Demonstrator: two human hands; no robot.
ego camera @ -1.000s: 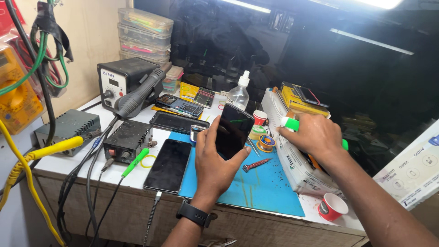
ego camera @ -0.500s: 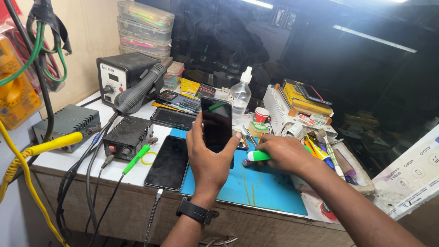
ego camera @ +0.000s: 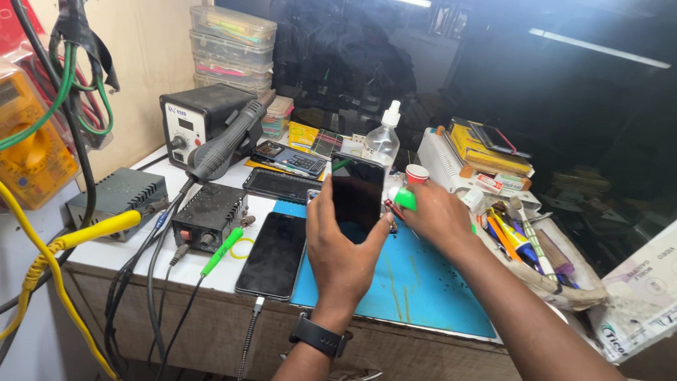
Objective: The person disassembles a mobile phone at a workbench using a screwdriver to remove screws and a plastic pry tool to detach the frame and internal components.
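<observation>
Far left: a yellow multimeter (ego camera: 28, 152) hung against the wall, with green and yellow cables (ego camera: 42, 261) trailing down past the bench edge.

Left of bench: a grey box unit (ego camera: 116, 200); a black hot-air station (ego camera: 197, 120) with its handpiece (ego camera: 226, 141) resting across it; a smaller black unit (ego camera: 210, 215) in front, a green-handled probe (ego camera: 222, 252) just beside it.

Centre-left: a dark phone (ego camera: 273, 255) lay flat, screen up, cabled at its lower end, partly on the blue work mat (ego camera: 416, 289).

Centre: the left hand (ego camera: 342, 254), a black watch on its wrist, was clamped on a black handset (ego camera: 357, 196), held upright above the mat, thumb on one edge and fingers on the other, screen dark.

Behind: a clear squeeze bottle (ego camera: 383, 140) and stacked clear parts boxes (ego camera: 233, 49).

Centre-right: the right hand (ego camera: 441, 215) was closed around a green-capped tool (ego camera: 403, 199), its tip at the handset's right edge.

Right: a tray of mixed tools (ego camera: 525, 243); yellow packets (ego camera: 486, 152) on a white box.
</observation>
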